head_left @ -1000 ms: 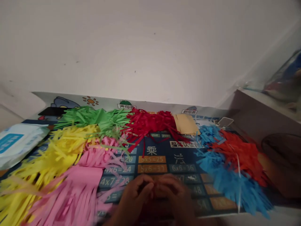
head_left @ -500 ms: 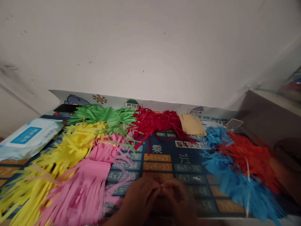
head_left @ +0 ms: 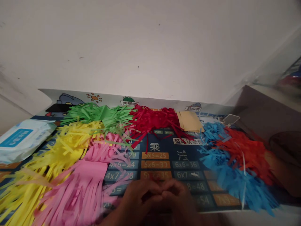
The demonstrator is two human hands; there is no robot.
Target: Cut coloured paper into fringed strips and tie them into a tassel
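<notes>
My left hand (head_left: 140,199) and my right hand (head_left: 176,196) meet at the front of a blue printed mat. Their fingers are bent and the fingertips pinch together, touching between the two hands. Whatever they hold, if anything, is hidden in the dim light and slight blur. Left of my hands lie a pink fringed paper bundle (head_left: 94,169) and a yellow one (head_left: 70,141). Beyond them are a green fringed bundle (head_left: 105,114) and a red one (head_left: 157,119). To the right spread blue paper fringes (head_left: 244,188) and an orange-red bundle (head_left: 246,150).
A wet-wipes pack (head_left: 25,139) rests at the left, near a dark flat object (head_left: 60,108). A tan paper piece (head_left: 190,121) lies beside the red fringes. The mat (head_left: 162,146) curls up against the white wall (head_left: 150,56). A grey box-like shape (head_left: 265,116) stands at the right.
The view has shifted slightly, so the things on the mat appear a little further left. My hands stay together, with a wider gap showing inside the left hand's curled fingers.
</notes>
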